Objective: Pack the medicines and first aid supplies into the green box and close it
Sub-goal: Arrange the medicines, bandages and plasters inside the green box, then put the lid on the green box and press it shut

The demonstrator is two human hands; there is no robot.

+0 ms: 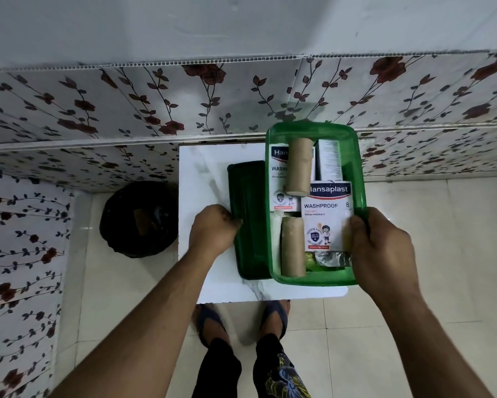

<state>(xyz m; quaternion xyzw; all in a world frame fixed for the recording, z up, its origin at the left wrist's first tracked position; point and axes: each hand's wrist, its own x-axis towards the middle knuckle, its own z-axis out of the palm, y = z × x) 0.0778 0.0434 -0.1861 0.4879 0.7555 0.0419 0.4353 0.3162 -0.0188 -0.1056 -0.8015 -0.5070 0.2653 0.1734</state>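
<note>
Packed green box [316, 278] gripped at right rim by right hand [385, 251]; dark green lid [248, 225] clasped by left hand [214, 228], beside box. Closing judged next: lid over rim.

Right hand [380, 248] grips the packed green box [360, 179]; left hand [214, 228] grips the dark lid [248, 225].

Both forearms extend forward, bare, from the lower frame. Left hand [214, 229]: knuckles up, fingers [235, 222] curled closed on the lid [248, 219] edge. Right hand [382, 248]: palm inward, fingers wrapped over the box [313, 278] rim, thumb outside. Feet in sandals below.
</note>
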